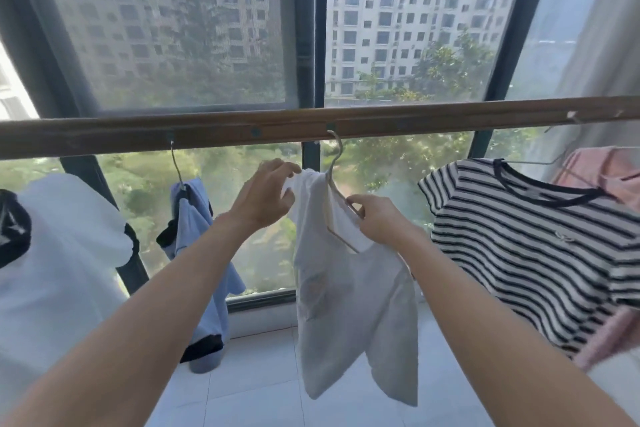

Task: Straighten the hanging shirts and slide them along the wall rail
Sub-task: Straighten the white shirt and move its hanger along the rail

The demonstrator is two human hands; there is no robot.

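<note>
Right now the left hand (pixel 265 194) pinches the bunched white shirt (pixel 349 288) while the right hand (pixel 375 218) grips its hanger (pixel 337 184) under the rail (pixel 207 133), straightening unfinished; striped shirt (pixel 533 246) beside the right grip already hangs flat.

Open gap on rail (pixel 242 132) between blue shirt (pixel 197 253) and white shirt (pixel 349 305), room to pass there; rightward the striped shirt (pixel 526 253) hangs near, pink garment (pixel 599 170) crowding just behind it.
</note>
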